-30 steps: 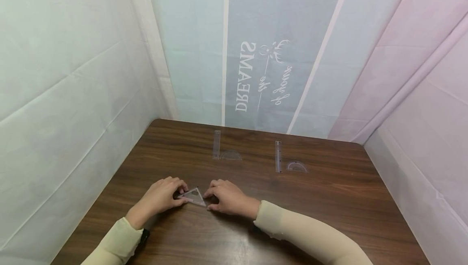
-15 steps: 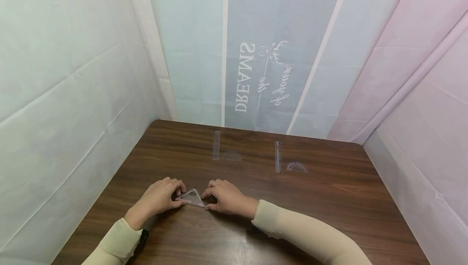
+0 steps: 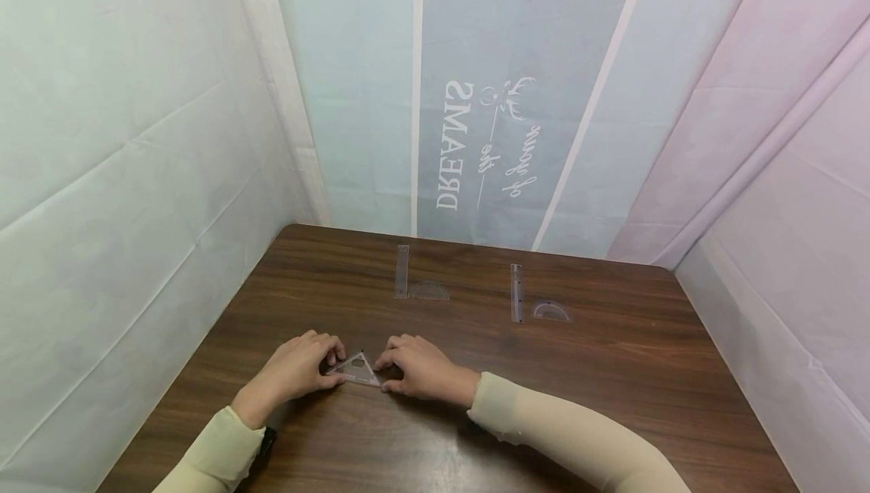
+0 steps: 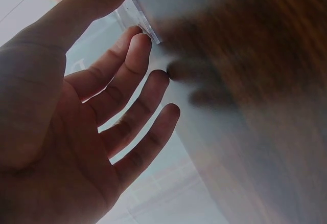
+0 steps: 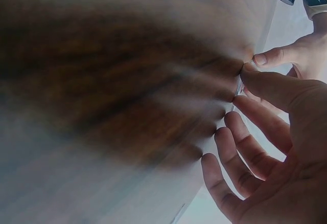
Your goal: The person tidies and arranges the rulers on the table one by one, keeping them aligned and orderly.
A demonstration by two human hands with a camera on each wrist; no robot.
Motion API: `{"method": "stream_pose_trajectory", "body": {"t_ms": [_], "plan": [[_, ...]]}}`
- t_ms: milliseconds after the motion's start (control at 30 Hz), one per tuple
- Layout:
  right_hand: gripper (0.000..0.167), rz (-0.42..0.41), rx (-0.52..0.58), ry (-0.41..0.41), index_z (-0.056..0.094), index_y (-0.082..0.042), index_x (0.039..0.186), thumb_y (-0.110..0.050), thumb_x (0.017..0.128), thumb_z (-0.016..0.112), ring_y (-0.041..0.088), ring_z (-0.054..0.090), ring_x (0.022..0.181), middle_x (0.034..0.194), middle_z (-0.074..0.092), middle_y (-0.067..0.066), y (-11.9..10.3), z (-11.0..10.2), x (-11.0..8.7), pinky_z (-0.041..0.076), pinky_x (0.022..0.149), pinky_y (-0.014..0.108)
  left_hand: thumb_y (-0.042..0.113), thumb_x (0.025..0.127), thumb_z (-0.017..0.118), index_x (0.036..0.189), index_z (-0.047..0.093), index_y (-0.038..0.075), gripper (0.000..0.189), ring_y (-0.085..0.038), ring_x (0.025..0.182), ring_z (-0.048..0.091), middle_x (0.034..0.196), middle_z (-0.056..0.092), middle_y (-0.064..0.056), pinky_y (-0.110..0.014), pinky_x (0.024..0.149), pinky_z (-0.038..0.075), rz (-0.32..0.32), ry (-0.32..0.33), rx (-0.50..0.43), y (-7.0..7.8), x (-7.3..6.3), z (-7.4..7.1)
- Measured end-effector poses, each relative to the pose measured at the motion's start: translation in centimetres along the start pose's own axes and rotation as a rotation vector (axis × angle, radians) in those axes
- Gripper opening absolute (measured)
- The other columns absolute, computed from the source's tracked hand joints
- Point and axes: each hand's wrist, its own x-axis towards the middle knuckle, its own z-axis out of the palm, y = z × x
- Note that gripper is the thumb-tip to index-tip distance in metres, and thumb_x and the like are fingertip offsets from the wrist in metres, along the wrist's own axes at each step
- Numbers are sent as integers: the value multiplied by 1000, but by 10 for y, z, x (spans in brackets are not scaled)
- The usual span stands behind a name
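Observation:
A clear plastic set square (image 3: 359, 373) lies on the brown table with its apex pointing away from me. My left hand (image 3: 297, 363) pinches its left corner, thumb in front and fingertips behind. On the opposite side, my right hand (image 3: 423, 366) holds the right corner between thumb and index finger. In the left wrist view the set square (image 4: 140, 14) shows edge-on between thumb and fingers, the other fingers loosely bent. From the right wrist, the thumb (image 5: 265, 83) and fingertips meet the tabletop, and the set square is mostly hidden.
Toward the back of the table (image 3: 646, 372) lie a clear ruler (image 3: 402, 272) beside a protractor (image 3: 430, 291). Farther right are a second ruler (image 3: 517, 294) and another protractor (image 3: 551, 312). Fabric curtains (image 3: 367, 100) enclose the table's back and sides.
The set square has shifted slightly left and turned a little, with the right hand's fingers following it left. The left hand has barely moved; rulers and protractors stay put.

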Motion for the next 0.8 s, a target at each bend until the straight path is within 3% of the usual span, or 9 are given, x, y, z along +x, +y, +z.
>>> {"method": "stream_pose_trajectory", "body": {"t_ms": [800], "plan": [[30,-9,36,3,79,-26,124,-38,97,83,4,60,108,116,67,-13,4,4,0,51,95,26,46,85,91,99,70,24,34,-4,78,50,85,57,16,-31,69,47,-31,-38,-24,2,5,-4]]}}
